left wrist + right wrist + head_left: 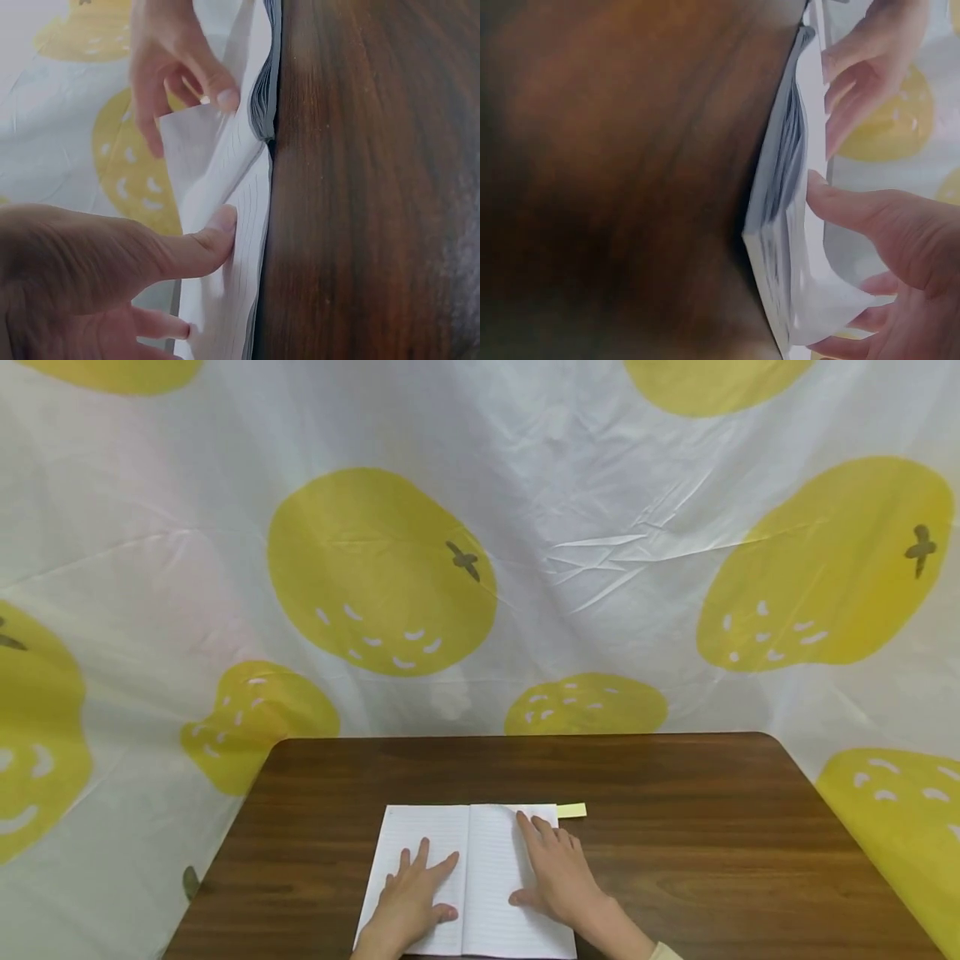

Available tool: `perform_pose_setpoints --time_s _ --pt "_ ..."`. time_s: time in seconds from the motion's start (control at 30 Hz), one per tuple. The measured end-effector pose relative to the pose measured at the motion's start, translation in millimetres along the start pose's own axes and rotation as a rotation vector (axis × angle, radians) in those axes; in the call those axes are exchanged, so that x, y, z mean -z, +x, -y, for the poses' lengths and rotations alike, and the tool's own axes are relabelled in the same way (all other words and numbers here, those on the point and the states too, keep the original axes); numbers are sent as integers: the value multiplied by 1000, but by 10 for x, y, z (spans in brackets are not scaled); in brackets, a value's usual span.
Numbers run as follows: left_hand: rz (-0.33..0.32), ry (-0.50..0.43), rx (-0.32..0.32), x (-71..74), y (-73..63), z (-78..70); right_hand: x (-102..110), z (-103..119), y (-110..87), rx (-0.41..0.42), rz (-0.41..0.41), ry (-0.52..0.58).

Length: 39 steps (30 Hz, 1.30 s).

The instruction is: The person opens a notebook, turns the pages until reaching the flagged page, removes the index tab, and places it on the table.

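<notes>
An open notebook (491,931) with ruled white pages lies on the table. My left hand (408,897) rests on its left page, fingers spread and thumb out towards the fold. Over the right page is my right hand (558,872), its fingers stretched to the top outer corner and its thumb touching the paper lower down. In the right wrist view, a page (832,300) bends up off the stack at the fingertips. The left wrist view also shows that lifted page corner (184,139). A pale yellow tab (572,811) sticks out at the top right of the notebook.
The dark wooden table (712,843) has rounded far corners and extends on both sides of the notebook. Behind it hangs a white curtain (585,602) printed with yellow fruit shapes.
</notes>
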<state>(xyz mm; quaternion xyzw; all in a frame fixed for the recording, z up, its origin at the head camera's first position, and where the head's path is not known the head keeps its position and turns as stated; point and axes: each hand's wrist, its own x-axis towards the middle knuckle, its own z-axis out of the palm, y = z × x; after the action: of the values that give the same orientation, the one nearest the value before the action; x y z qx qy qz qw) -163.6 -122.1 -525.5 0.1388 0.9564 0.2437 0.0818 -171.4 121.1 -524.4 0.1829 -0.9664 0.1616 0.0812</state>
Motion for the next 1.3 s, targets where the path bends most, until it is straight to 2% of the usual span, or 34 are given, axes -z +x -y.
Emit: perform_pose_setpoints --time_s 0.37,0.53,0.7,0.83,1.0,1.07,1.13,1.2,1.3 --pt "15 -33 -11 22 -9 16 11 -10 -207 -37 -47 87" --pt "15 -50 -21 27 -15 21 11 -10 -284 -85 -82 179" --pt "22 -66 -24 23 -16 39 46 -23 -290 -196 -185 324" --pt "14 -58 -31 16 -13 56 91 -86 -246 -316 -233 510" --pt "9 -65 -42 7 -11 73 157 -167 -199 -473 -168 856" --pt "8 -73 -43 2 -12 74 169 -189 -192 -526 -129 958" --pt "7 -80 -45 -1 -15 77 163 -204 -184 -569 -105 1012" --pt "5 -82 -43 4 -16 70 151 -211 -174 -594 -96 1022" --pt "-6 -69 -43 14 -12 52 125 -219 -156 -597 -100 1028"
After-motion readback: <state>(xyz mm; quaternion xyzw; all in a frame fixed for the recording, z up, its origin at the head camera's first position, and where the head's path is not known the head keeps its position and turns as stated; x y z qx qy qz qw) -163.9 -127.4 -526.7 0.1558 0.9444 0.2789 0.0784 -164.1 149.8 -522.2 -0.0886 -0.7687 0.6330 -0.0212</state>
